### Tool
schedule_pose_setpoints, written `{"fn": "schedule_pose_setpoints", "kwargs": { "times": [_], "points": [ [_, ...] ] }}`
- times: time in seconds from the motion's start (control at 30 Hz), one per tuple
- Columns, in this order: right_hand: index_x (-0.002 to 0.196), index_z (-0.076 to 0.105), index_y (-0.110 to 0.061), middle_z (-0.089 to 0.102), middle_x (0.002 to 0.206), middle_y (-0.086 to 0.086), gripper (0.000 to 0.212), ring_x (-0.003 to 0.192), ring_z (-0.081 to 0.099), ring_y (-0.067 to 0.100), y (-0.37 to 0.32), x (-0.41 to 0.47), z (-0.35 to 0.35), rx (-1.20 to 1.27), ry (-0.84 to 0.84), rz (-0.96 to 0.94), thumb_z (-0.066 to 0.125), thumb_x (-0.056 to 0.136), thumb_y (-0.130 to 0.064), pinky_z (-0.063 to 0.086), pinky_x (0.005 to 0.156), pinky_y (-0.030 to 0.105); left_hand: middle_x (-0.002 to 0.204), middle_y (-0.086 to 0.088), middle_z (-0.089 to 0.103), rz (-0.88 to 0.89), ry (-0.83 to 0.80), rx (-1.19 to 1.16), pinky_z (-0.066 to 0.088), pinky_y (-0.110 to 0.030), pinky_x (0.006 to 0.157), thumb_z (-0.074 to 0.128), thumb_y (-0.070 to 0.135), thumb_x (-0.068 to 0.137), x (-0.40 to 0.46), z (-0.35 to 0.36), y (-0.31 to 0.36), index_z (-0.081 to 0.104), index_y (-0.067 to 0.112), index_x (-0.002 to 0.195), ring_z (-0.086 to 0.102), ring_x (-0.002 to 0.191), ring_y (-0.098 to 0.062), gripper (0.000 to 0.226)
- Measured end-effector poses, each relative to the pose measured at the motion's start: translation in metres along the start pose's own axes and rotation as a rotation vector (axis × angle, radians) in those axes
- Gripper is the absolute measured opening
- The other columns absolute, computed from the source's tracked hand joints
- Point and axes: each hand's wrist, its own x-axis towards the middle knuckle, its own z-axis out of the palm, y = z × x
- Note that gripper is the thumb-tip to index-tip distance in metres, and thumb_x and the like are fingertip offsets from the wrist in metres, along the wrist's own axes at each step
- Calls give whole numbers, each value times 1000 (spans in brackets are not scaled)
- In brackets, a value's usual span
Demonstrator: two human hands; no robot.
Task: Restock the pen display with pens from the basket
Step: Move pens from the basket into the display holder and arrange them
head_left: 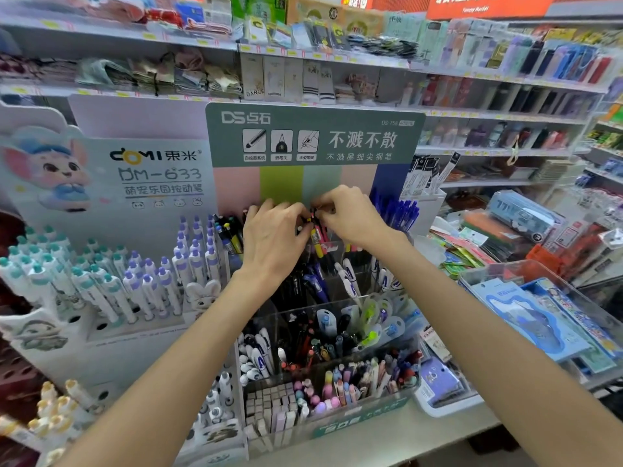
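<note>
A tiered clear pen display (337, 308) stands in front of me under a grey-green sign. Both my hands reach to its back row. My left hand (273, 237) and my right hand (350, 217) meet over a small bunch of pens (317, 235) with yellow, pink and black barrels, fingers curled and pinching their tops. The pens stand upright in a back compartment. No basket shows in the head view.
A white display of teal and purple click pens (111, 281) stands at the left. Blue pens (401, 214) fill the back right compartment. Front compartments hold pastel pens (350, 385). A clear bin with blue packets (539, 315) sits at the right. Shelves of goods rise behind.
</note>
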Motion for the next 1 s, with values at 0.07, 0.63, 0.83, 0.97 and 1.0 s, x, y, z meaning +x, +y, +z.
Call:
{"fn": "schedule_pose_setpoints", "kwargs": {
  "times": [0.07,0.63,0.83,0.97,1.0],
  "points": [
    [117,68,-19,70,111,8,37,106,63,30,1,-4,-1,88,-51,3,52,85,-10,51,92,43,96,0,72,-5,-2,-27,38,-38,80,60,34,89,-3,1,-2,70,21,100,57,95,-28,21],
    [99,71,-15,72,92,6,16,78,67,17,63,-225,-10,412,234,650,59,89,-11,56,77,37,96,11,69,208,-365,-551,52,-33,71,56,35,91,-86,5,102,63,26,109,65,87,-14,21],
    [88,67,-26,71,88,9,17,83,68,27,92,-384,-7,352,314,1026,60,86,-11,52,74,35,113,8,68,426,-799,-608,51,-35,80,55,34,90,-154,36,190,60,27,120,64,103,-20,32],
    [95,72,-14,70,91,5,18,86,65,18,99,-481,-7,299,391,1241,59,86,-6,48,78,28,111,5,70,563,-930,-664,50,-35,86,59,32,87,-210,44,259,63,27,117,63,108,-20,31],
    [97,72,-12,71,96,5,18,88,64,17,100,-502,-8,286,397,1288,59,86,-7,46,77,25,112,6,70,598,-947,-667,49,-35,88,59,33,86,-224,45,275,63,29,117,62,109,-20,31]
  ]
}}
